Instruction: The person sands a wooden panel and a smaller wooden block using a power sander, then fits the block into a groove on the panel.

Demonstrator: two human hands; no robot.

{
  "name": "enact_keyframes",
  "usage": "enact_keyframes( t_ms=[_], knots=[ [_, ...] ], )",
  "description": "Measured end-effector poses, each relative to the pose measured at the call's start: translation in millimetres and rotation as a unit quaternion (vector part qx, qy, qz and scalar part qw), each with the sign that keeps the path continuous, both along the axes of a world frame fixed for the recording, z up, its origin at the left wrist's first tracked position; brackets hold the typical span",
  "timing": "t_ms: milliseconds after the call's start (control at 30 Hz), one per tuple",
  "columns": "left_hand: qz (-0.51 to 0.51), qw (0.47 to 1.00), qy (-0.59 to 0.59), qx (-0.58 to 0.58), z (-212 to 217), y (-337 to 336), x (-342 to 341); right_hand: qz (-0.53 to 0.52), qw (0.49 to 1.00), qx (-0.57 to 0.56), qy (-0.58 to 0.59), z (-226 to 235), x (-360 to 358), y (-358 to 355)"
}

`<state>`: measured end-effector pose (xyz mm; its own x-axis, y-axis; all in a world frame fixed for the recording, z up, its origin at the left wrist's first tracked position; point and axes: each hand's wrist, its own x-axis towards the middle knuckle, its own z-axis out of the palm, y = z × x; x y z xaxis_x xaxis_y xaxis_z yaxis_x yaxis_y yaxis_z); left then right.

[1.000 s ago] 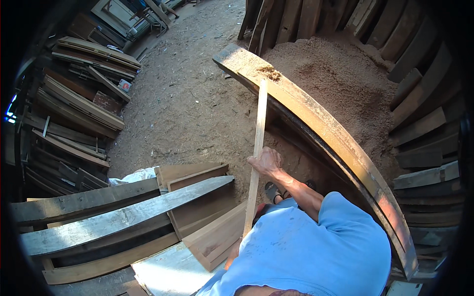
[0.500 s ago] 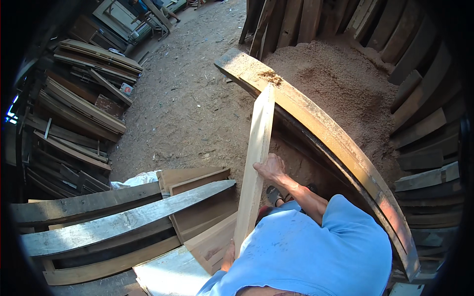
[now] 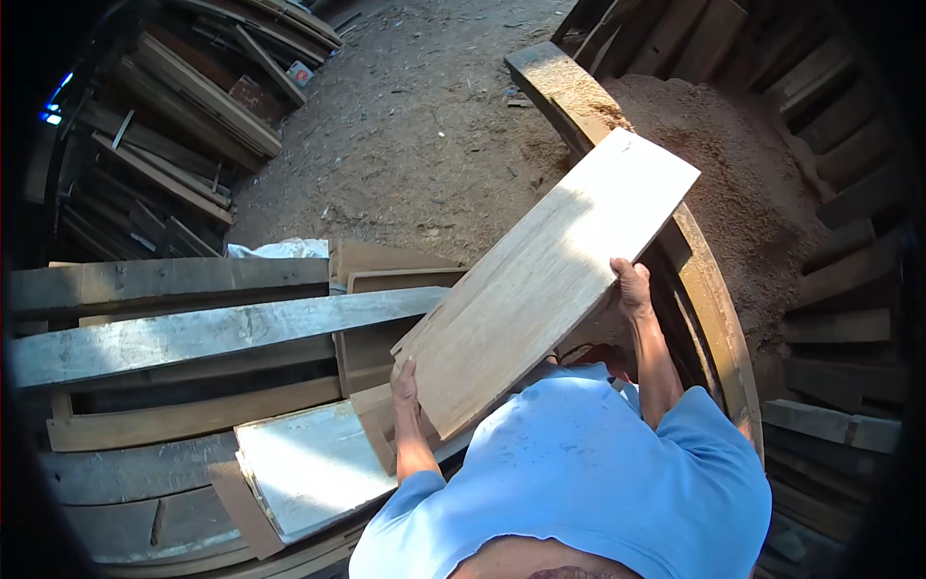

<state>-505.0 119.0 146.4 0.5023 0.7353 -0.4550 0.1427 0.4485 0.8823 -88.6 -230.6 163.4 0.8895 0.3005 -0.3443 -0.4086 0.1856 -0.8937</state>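
A wide pale wooden board (image 3: 550, 280) is held up flat in front of me, slanting from lower left to upper right. My left hand (image 3: 403, 378) grips its near left edge, close to the lower corner. My right hand (image 3: 632, 287) grips its right long edge, further up. The board hangs above a long curved timber beam (image 3: 709, 280) and a heap of sawdust (image 3: 743, 164). My blue shirt fills the lower middle of the view.
Long grey planks (image 3: 193, 333) and brown boards lie stacked at my left, with a pale flat sheet (image 3: 309, 463) below them. More planks are piled at the far left (image 3: 183, 125) and along the right side (image 3: 839, 270). Bare dirt ground (image 3: 405, 145) lies ahead.
The board was on edge, held by my right hand only. It has turned to show its broad face, and my left hand has taken hold of its near edge.
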Motion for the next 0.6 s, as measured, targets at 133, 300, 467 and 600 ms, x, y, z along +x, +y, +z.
enact_keyframes(
  t_ms=[133, 300, 467, 600],
  knots=[
    [-0.008, 0.992, -0.093, 0.086, 49, 7, 48, -0.082, 0.993, 0.07, 0.045, -27, -12, -20],
    [-0.019, 0.981, -0.137, 0.134, 118, -12, 89, -0.119, 0.98, 0.066, 0.146, -58, -18, -31],
    [-0.039, 0.965, -0.15, 0.212, 144, -22, 93, -0.075, 0.972, 0.149, 0.166, -39, -10, -35],
    [-0.081, 0.955, -0.196, 0.205, 185, -31, 96, -0.119, 0.944, 0.213, 0.221, -21, 19, -32]
  ],
)
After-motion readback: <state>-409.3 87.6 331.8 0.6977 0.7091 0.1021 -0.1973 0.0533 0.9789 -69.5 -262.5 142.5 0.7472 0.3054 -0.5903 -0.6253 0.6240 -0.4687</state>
